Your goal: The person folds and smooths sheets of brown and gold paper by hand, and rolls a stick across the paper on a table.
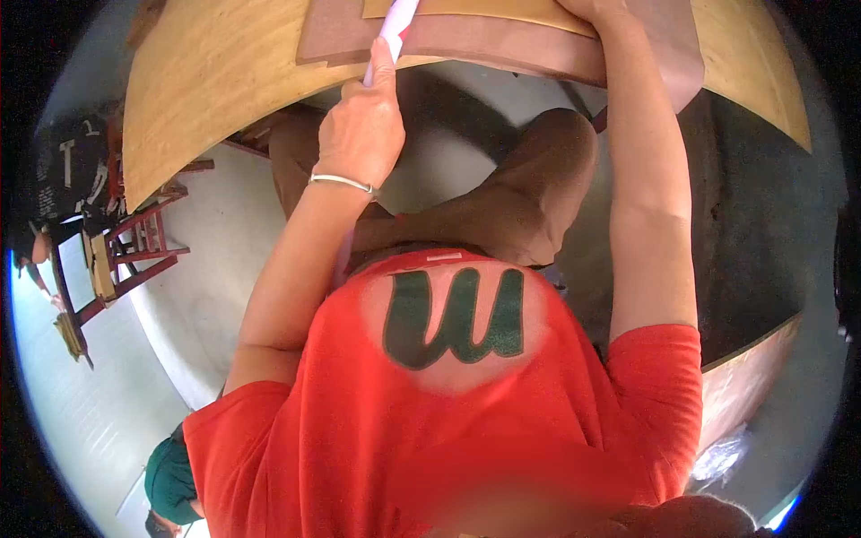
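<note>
Head cam: curling fingers of L hand (363, 134) fully round lavender stick (398, 18), over near edge of pinkish mat (439, 38); resting R hand (592, 7) by tan sheet (484, 11), fingers' grip cropped, can't tell; leaving open floor (211, 269) below wood table (224, 90).

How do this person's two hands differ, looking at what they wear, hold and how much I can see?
The left hand shows almost whole, while the right hand is mostly cut off by the top edge. The left wrist wears a pale bracelet; no bracelet shows on the right one. The left hand grips a pale lilac stick; what the right hand's fingers are doing is out of view. Both hands are ungloved and stretched forward.
</note>
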The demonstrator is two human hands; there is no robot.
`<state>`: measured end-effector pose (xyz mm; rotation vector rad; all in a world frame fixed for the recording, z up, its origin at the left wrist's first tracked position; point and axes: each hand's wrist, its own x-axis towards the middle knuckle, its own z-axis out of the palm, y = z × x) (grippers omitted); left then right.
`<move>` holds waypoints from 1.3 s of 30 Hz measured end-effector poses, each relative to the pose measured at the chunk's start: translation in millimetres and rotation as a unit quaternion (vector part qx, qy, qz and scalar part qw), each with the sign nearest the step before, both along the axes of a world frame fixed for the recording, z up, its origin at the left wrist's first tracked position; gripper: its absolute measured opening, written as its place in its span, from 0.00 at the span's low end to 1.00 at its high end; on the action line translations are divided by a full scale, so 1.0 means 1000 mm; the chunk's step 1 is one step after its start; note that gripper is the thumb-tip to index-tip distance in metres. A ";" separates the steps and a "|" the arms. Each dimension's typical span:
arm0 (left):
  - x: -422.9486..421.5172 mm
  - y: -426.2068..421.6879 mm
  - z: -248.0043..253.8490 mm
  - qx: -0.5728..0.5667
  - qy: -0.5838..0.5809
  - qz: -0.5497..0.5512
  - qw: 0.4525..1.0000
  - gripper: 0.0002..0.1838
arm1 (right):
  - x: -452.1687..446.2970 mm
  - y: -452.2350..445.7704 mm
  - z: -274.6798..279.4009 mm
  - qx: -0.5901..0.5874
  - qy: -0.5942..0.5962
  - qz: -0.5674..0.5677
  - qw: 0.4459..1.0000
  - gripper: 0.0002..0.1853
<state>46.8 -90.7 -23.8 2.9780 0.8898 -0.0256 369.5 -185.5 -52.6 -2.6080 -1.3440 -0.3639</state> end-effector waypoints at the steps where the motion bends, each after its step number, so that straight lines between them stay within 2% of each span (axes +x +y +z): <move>1: 0.000 -0.002 0.001 0.019 0.005 0.000 1.000 0.33 | 0.000 -0.001 0.000 0.002 0.005 0.001 1.000 0.32; 5: -0.004 0.006 0.004 0.028 0.017 0.029 0.999 0.32 | -0.002 -0.003 0.004 0.015 0.014 0.002 1.000 0.32; 12: -0.012 0.033 -0.001 0.080 -0.022 0.001 0.997 0.31 | -0.006 -0.004 0.014 0.001 0.047 -0.011 0.999 0.33; 15: -0.021 0.044 0.017 0.040 -0.005 0.100 0.994 0.31 | -0.006 -0.004 0.015 -0.001 0.051 -0.019 0.999 0.33; 20: -0.024 0.034 0.040 0.028 -0.102 0.048 0.993 0.31 | -0.004 -0.004 0.013 -0.006 0.046 -0.020 0.999 0.33; 22: -0.014 0.029 0.036 0.012 -0.143 -0.016 0.990 0.31 | -0.006 -0.006 0.010 -0.006 0.050 -0.017 0.999 0.33; 25: 0.001 0.025 0.018 -0.035 -0.094 -0.019 0.995 0.31 | -0.005 -0.004 0.011 0.005 0.043 -0.010 0.999 0.33; 28: 0.002 0.024 -0.017 -0.028 -0.074 -0.014 0.997 0.32 | -0.007 -0.005 0.011 0.003 0.038 -0.017 0.999 0.33; 30: 0.002 0.027 -0.015 -0.015 -0.108 -0.041 0.993 0.31 | -0.007 -0.005 0.012 0.005 0.039 -0.014 0.999 0.33; 32: 0.000 0.029 -0.004 -0.028 -0.043 0.011 0.999 0.31 | -0.006 -0.003 0.010 0.003 0.030 -0.013 0.999 0.33; 37: -0.038 0.078 -0.003 -0.023 -0.082 0.000 0.996 0.30 | -0.005 -0.003 0.013 -0.003 0.032 -0.013 0.999 0.33; 39: -0.052 0.108 0.004 -0.024 -0.108 -0.001 0.994 0.30 | 0.000 -0.002 0.002 0.054 -0.045 -0.002 0.998 0.31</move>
